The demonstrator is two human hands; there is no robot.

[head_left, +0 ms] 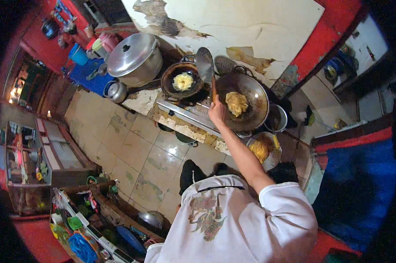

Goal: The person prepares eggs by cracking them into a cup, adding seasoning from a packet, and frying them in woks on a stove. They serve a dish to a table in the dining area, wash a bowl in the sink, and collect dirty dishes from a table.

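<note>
My right hand [217, 111] grips the wooden handle of a perforated metal skimmer [204, 64], its head raised near the wall between two woks. A pale yellow, egg-like piece of food [183, 81] lies in dark oil in the smaller wok [167, 91] on the left. In the larger wok [255, 115] on the right sits a browned fried piece [236, 104]. Both woks stand on a metal gas stove [188, 115]. More golden fried food [260, 150] rests in a round container [272, 161] below the large wok. My left hand is out of view.
A large lidded aluminium pot [142, 65] and a metal kettle [116, 91] stand left of the stove. To the right is a metal pot [279, 118]. Tiled floor [152, 157] lies before me; a cluttered shelf unit [96, 227] is at lower left.
</note>
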